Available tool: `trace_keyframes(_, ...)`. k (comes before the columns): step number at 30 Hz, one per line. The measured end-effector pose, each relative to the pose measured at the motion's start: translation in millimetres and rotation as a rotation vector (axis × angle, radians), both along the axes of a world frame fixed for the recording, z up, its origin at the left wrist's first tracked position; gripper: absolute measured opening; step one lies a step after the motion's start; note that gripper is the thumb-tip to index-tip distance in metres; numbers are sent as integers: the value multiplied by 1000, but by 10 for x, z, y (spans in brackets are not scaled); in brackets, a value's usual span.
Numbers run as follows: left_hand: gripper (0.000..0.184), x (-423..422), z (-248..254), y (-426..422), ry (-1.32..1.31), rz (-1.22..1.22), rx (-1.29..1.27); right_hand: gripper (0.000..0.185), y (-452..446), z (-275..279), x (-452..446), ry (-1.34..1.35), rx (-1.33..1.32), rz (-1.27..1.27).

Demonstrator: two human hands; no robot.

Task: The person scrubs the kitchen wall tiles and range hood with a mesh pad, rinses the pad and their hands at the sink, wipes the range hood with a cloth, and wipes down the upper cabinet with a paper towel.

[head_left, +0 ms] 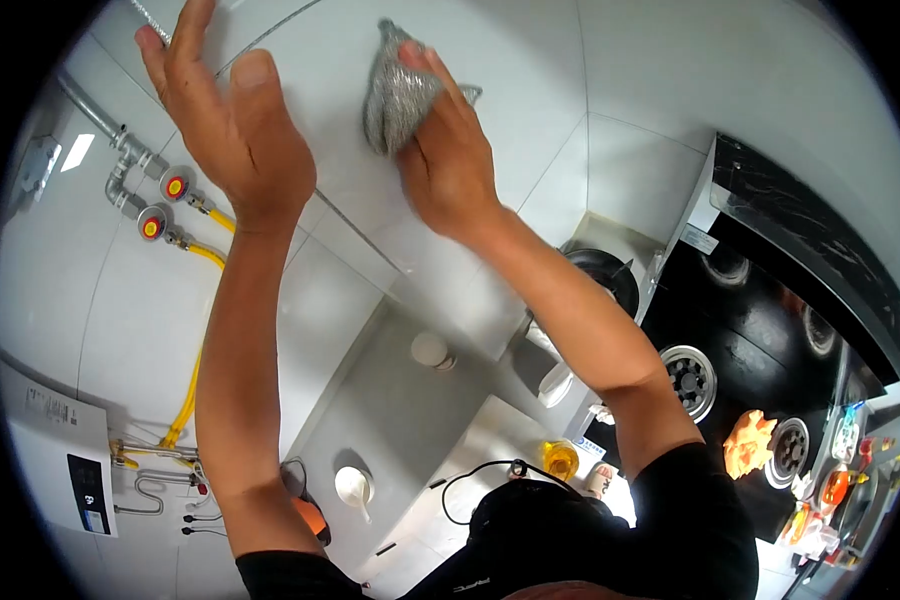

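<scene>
Against the white tiled wall [515, 60], my right hand [455, 165] holds a crumpled silvery-grey cleaning cloth [395, 100], pressed under its fingers. My left hand [235, 140] is raised to the left of the cloth. Its fingers are spread and I see nothing in it; one fingertip runs out of the top of the view. Whether the left hand touches the wall, I cannot tell. Close by it on the left are two round valves [175, 186] with red and yellow centres.
Yellow gas hoses [210, 255] run down to a white water heater [55, 450]. Below my arms stretches a grey counter [370, 400] with a white bowl [350, 486] and spoon. On the right are a black stove [750, 330], an orange cloth [748, 445] and a dark pan [605, 275].
</scene>
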State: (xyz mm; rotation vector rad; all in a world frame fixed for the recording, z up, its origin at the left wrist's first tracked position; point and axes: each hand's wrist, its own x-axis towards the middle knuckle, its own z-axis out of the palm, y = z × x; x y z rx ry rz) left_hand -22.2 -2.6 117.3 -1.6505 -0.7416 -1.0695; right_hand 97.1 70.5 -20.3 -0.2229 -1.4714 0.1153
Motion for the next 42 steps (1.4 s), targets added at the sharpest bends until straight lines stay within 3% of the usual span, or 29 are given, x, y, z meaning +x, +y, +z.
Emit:
trace_keyframes(4, 47, -12, -6, 40, -22, -18, 33, 14, -225, -424, -21, -88, -16, 150)
trace_keyframes(6, 50, 0, 6, 30, -27, 0, 28, 13, -155, -253, 22, -55, 124, 33)
trace_keyframes(10, 59, 78, -8, 14, -97, -10, 30, 13, -62, -193, 60, -77, 102, 11)
trace_keyframes(13, 56, 15, -6, 39, -50, -3, 42, 13, -297, -525, 50, -167, -24, 75)
trace_keyframes(17, 48, -52, -6, 76, -31, -34, 48, 8, 236, -60, -6, -66, 7, 34)
trace_keyframes(20, 65, -158, 23, 108, -76, 68, 83, 7, 252, 85, -148, -26, -2, 26)
trace_keyframes(22, 57, -163, 16, 121, -18, 40, 110, 10, -10, -227, -270, -20, 24, -45)
trace_keyframes(23, 55, -160, 18, 127, 2, 28, 119, 12, -276, -464, -310, -44, -75, 63)
trace_keyframes(26, 56, -216, 45, 148, -24, 8, 133, 44, -706, -1503, -491, -211, -313, 32)
trace_keyframes(27, 45, -297, 72, 142, 87, 39, 111, 54, -829, -1724, -533, -262, -454, 15)
trace_keyframes(29, 29, 5, -5, 112, 50, -93, 147, 60, -875, -1938, -516, -136, -523, 95)
trace_keyframes(31, 27, -70, 53, 97, 137, -68, 162, 62, -603, -2230, -609, -161, -424, -92)
trace_keyframes(34, 21, -123, 45, 86, 215, -13, 182, 62, -44, -1580, -309, 87, -528, -50)
trace_keyframes(36, 20, -182, 95, 116, 272, -39, 179, 62, 472, -1561, -137, 124, -544, -77)
trace_keyframes(37, 18, -172, 75, 58, 289, 104, 200, 61, 716, -1613, -37, 151, -619, -48)
trace_keyframes(38, 18, -147, 42, 75, 285, 95, 198, 59, 817, -1624, 89, 204, -732, 53)
trace_keyframes(39, 16, -111, 8, 100, 159, 5, 173, 57, 786, -1696, 87, 195, -775, 89)
trace_keyframes(42, 8, -154, 16, 97, 117, 48, 227, 52, 55, -1707, -114, 151, -566, 61)
